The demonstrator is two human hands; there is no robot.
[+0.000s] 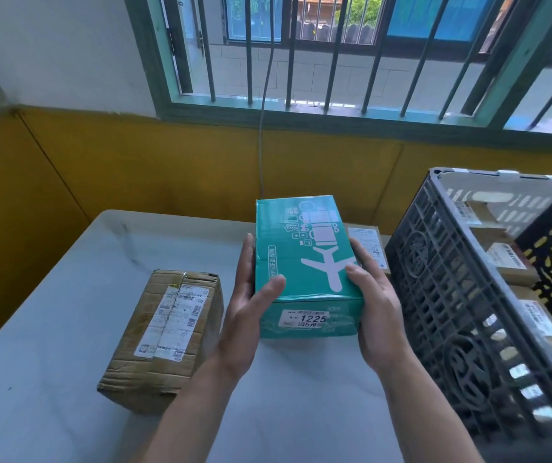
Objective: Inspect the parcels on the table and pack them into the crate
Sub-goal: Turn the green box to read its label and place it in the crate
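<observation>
Reads as inspection: gripping the teal box (304, 262) between left hand (248, 312) and right hand (374, 312), thumbs curled over its top, dead centre and perhaps lifted clear; then needing a swing to 3 o'clock over the crate (451, 295) rim, leaving the brown box (168, 329) at 8 o'clock.

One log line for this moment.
left hand, right hand: grip teal box | brown parcel: on table, untouched | crate: right side, parcels inside

Wall (51, 45): white above, yellow panel (168, 168) below. Window (334, 78): green frame, grey vertical bars (291, 61), daylight coming in. Grey cable (261, 128) hangs from the sill down behind the table's far edge. Table (51, 329): pale marbled top, rounded far-left corner.
</observation>
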